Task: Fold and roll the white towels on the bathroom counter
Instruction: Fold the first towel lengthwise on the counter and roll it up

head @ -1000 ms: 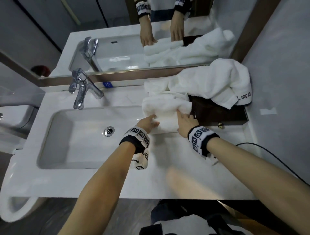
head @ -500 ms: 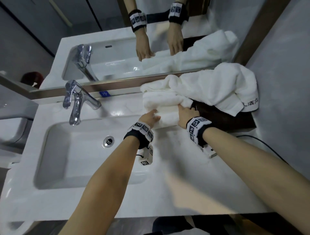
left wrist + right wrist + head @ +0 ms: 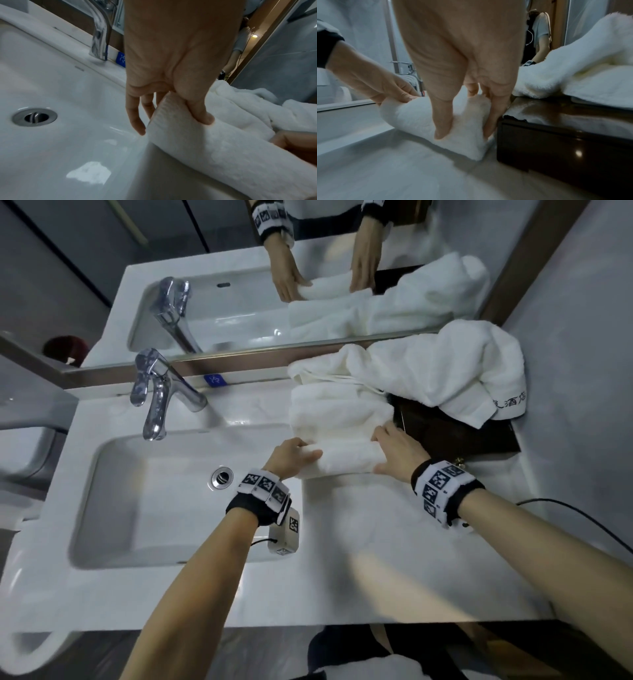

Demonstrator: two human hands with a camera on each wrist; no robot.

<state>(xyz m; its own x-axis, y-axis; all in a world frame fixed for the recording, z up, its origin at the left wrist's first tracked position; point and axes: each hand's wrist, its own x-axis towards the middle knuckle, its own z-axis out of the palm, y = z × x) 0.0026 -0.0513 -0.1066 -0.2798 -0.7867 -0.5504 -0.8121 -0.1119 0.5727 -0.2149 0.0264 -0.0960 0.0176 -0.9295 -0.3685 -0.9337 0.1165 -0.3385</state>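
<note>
Hands clamp the rolled towel [image 3: 346, 455] lying parallel to the desk's [image 3: 376, 559] front edge: left hand [image 3: 287, 455] one end, right hand [image 3: 399, 451] the other.

**Count on the white marble surface**

Two white terry towels: one partly rolled [image 3: 337, 436], one loose and crumpled [image 3: 445, 374]. One dark brown glossy wooden box [image 3: 479, 436]. One chrome faucet [image 3: 154, 395]. One white rectangular basin [image 3: 102, 474] with one round metal drain [image 3: 222, 478]. Two bare hands: left hand [image 3: 289, 455], right hand [image 3: 399, 451].
</note>
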